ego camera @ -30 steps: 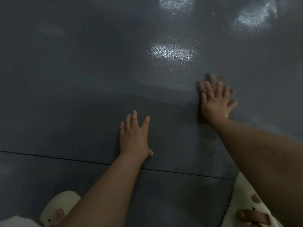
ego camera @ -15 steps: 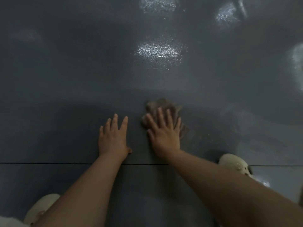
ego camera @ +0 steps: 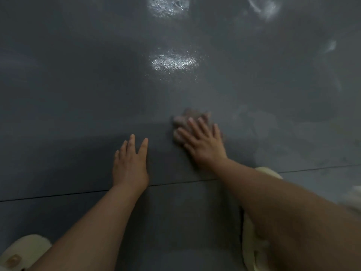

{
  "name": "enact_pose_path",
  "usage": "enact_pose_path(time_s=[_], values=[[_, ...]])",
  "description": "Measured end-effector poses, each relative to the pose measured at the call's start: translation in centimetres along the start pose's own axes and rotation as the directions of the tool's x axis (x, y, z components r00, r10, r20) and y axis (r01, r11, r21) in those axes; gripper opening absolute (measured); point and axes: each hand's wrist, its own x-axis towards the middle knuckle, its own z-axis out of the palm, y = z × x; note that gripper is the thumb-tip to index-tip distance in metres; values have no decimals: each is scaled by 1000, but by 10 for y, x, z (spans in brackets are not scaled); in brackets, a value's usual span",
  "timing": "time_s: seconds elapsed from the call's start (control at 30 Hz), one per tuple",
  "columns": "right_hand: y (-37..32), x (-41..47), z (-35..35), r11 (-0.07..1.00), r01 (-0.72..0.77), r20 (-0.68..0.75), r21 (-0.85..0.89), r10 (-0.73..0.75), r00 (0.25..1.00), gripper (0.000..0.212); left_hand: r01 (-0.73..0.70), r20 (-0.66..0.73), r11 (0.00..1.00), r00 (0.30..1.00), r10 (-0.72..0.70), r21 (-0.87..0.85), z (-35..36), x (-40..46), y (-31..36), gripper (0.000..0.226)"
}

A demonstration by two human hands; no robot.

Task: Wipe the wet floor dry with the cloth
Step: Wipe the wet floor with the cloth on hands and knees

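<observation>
A small brownish cloth (ego camera: 187,116) lies crumpled on the dark grey floor (ego camera: 78,94), mostly hidden under my right hand (ego camera: 203,143), which presses on it with straight, spread fingers. My left hand (ego camera: 130,163) rests flat on the floor to the left of the cloth, palm down, holding nothing. Glossy wet patches (ego camera: 173,62) shine on the floor ahead of the cloth, with more wet sheen further away at the top (ego camera: 168,6).
A thin floor seam (ego camera: 58,195) runs left to right just behind my wrists. Cream slippers sit at the lower left (ego camera: 21,251) and beside my right forearm (ego camera: 269,173). Faint wipe streaks (ego camera: 263,8) show at the top right.
My right hand slid the cloth from the far right in towards my left hand, and it now sits slightly further out again. My left hand stayed planted on the floor.
</observation>
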Motion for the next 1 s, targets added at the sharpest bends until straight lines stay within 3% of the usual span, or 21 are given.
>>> enact_pose_path(time_s=[0.1, 0.23, 0.43, 0.57, 0.7, 0.87, 0.93, 1.0], values=[[44, -15, -8, 923, -368, 12, 112, 369, 929, 50, -24, 7, 999, 1000, 24, -37, -1, 0, 16, 100], [30, -33, 0, 799, -559, 54, 224, 562, 825, 52, -60, 43, 996, 997, 63, -60, -2, 4, 34, 103], [-54, -75, 35, 874, -426, -76, 236, 453, 888, 54, -143, 25, 986, 989, 146, -90, -5, 18, 64, 93], [-69, -112, 54, 930, -320, -55, 181, 334, 941, 51, -186, 92, 980, 977, 192, -71, -4, 22, 79, 92], [-33, -96, 47, 965, -221, -82, 145, 234, 969, 48, -192, 150, 981, 970, 192, -15, -8, 27, 90, 93], [40, -40, 7, 932, -314, 7, 183, 319, 948, 51, -182, 190, 983, 966, 176, 17, -14, 34, 111, 112], [68, -16, -6, 936, -319, 31, 146, 318, 948, 49, -210, 217, 976, 957, 193, 61, -8, 31, 124, 128], [87, 4, -16, 945, -302, 42, 127, 299, 953, 49, -242, 221, 964, 952, 214, 110, 1, 25, 139, 131]])
